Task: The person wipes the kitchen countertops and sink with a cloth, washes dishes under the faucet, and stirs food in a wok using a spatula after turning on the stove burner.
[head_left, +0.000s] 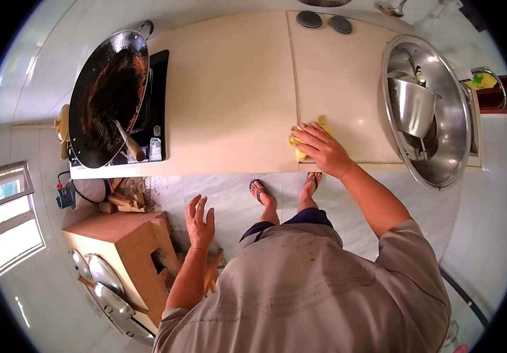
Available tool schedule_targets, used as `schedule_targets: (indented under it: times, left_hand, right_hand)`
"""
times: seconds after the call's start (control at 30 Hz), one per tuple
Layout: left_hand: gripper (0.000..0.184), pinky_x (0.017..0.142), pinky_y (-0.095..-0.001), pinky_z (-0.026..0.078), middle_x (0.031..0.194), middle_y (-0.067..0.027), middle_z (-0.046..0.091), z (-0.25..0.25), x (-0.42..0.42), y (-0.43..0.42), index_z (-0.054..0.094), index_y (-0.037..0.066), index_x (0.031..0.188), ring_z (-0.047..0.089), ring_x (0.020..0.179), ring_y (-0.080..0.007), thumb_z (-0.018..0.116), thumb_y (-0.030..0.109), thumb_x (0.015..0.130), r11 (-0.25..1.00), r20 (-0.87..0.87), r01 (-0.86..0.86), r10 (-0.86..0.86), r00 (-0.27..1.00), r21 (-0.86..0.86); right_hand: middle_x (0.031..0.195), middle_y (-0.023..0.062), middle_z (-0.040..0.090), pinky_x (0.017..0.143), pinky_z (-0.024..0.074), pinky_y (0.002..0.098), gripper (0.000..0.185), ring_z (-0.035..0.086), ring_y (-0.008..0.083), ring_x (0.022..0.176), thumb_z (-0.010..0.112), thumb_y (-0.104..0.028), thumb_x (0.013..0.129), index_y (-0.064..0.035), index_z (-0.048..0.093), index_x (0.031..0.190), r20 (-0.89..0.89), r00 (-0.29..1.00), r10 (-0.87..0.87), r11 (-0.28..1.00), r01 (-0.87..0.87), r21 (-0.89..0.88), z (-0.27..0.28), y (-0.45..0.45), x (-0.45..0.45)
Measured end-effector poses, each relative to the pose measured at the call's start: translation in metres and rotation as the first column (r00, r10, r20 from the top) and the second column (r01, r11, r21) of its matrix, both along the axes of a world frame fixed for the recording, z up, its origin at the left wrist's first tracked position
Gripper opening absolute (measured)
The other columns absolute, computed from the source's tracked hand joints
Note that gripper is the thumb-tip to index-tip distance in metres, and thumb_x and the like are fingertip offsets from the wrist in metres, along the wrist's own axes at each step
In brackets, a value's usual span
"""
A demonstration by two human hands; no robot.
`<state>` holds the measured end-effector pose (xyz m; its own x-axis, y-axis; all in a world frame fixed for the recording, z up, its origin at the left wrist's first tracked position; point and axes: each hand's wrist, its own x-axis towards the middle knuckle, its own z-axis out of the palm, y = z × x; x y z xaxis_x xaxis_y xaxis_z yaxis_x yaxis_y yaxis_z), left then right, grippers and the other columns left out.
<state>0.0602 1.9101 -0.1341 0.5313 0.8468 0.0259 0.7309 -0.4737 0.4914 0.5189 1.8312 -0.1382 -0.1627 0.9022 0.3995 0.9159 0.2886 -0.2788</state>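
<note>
My right hand (pixel 326 149) lies on a crumpled yellow cloth (pixel 294 140), holding it down against the cream countertop (pixel 230 88). The cloth sits near the front edge, by the seam between two counter sections, and its edges show around my fingers. In the air in front of the counter is my left hand (pixel 199 223), its fingers apart and nothing in it.
A wok (pixel 109 100) with dark residue and a wooden-handled tool (pixel 130 143) rests on the black stove (pixel 158 94) at left. At right, a large steel basin (pixel 462 112) holds a steel pot (pixel 412 106). Two dark round lids (pixel 309 19) lie at the back.
</note>
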Motion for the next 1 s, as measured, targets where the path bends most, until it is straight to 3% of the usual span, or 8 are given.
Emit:
schedule_targets:
  times: [0.1,0.23,0.33,0.6,0.67,0.77,0.87,1.0]
  left_hand:
    - [0.041,0.107,-0.0487,0.047,0.141,-0.0163,0.059,0.006,0.027,0.007,0.065,0.007,0.134,0.056,0.127,-0.0391,0.071,0.009,0.093,0.993,0.018,0.113,-0.114,0.993,0.029]
    - [0.04,0.108,-0.0505,0.047,0.14,-0.0168,0.06,0.015,0.075,0.024,0.066,0.006,0.132,0.058,0.125,-0.0398,0.072,0.006,0.092,0.973,0.082,0.218,-0.223,0.971,0.071]
    - [0.04,0.108,-0.0518,0.047,0.138,-0.0165,0.061,0.022,0.113,0.029,0.067,0.006,0.13,0.06,0.123,-0.0399,0.073,0.004,0.091,0.959,0.148,0.27,-0.281,0.948,0.09]
    - [0.031,0.097,-0.0399,0.054,0.126,-0.0154,0.068,0.045,0.23,0.03,0.072,0.004,0.123,0.066,0.113,-0.0346,0.073,0.005,0.092,0.91,0.337,0.395,-0.415,0.845,0.128]
    - [0.032,0.093,-0.0366,0.056,0.122,-0.0139,0.072,0.062,0.275,0.022,0.07,0.002,0.128,0.07,0.107,-0.0299,0.07,0.008,0.096,0.87,0.419,0.48,-0.396,0.817,-0.113]
    - [0.056,0.095,-0.0361,0.056,0.126,-0.016,0.07,0.099,0.368,0.005,0.048,-0.007,0.151,0.07,0.112,-0.0279,0.064,0.021,0.106,0.518,0.52,0.477,-0.072,0.851,-0.71]
    - [0.067,0.095,-0.0416,0.059,0.122,-0.0205,0.069,0.133,0.456,-0.028,0.046,-0.011,0.149,0.071,0.11,-0.0322,0.066,0.035,0.104,0.266,0.437,0.387,0.165,0.884,-0.883]
    - [0.052,0.089,-0.0519,0.064,0.107,-0.0221,0.071,0.12,0.521,-0.052,0.06,-0.01,0.123,0.074,0.097,-0.0372,0.066,0.039,0.104,-0.079,0.309,0.316,0.089,0.947,-0.945]
  right_hand:
    - [0.138,0.0091,0.066,0.113,0.0485,0.045,0.025,0.06,0.0307,0.131,0.063,-0.002,0.086,-0.0053,0.075,0.108,0.024,0.999,-0.029,1.0,0.029,0.007,0.007,-0.023,0.021]
    - [0.125,0.0092,0.071,0.1,0.0537,0.0432,0.028,0.065,0.0343,0.116,0.064,0.006,0.082,-0.0047,0.075,0.105,-0.421,0.848,-0.321,0.922,0.382,0.068,-0.009,-0.011,0.029]
    - [0.119,0.0089,0.072,0.104,0.0506,0.0465,0.026,0.064,0.0334,0.116,0.061,0.006,0.084,-0.0057,0.075,0.103,-0.454,0.741,-0.495,0.826,0.564,0.021,-0.022,0.02,0.014]
    - [0.131,0.0051,0.065,0.122,0.0317,0.0598,0.012,0.052,0.0298,0.14,0.062,-0.008,0.089,-0.0083,0.071,0.096,-0.114,0.953,-0.28,0.959,0.283,0.005,-0.017,-0.038,-0.014]
    - [0.135,0.0096,0.063,0.122,0.0303,0.0632,0.015,0.047,0.0334,0.146,0.064,-0.011,0.088,-0.0077,0.072,0.101,-0.061,0.948,-0.312,0.949,0.314,0.022,-0.017,-0.048,-0.012]
    - [0.14,0.0231,0.055,0.119,0.0295,0.0693,0.031,0.04,0.0473,0.145,0.07,-0.023,0.088,-0.0025,0.07,0.112,-0.178,0.867,-0.466,0.878,0.478,0.029,-0.011,-0.052,-0.039]
    - [0.146,0.0273,0.049,0.117,0.0286,0.0725,0.049,0.038,0.0523,0.142,0.07,-0.036,0.093,0.0007,0.066,0.124,-0.032,0.847,-0.531,0.847,0.529,-0.049,-0.016,-0.055,-0.054]
    - [0.146,0.0251,0.052,0.118,0.0278,0.069,0.063,0.038,0.051,0.142,0.059,-0.053,0.098,-0.0012,0.064,0.134,-0.087,0.876,-0.474,0.879,0.465,-0.104,-0.03,-0.058,-0.049]
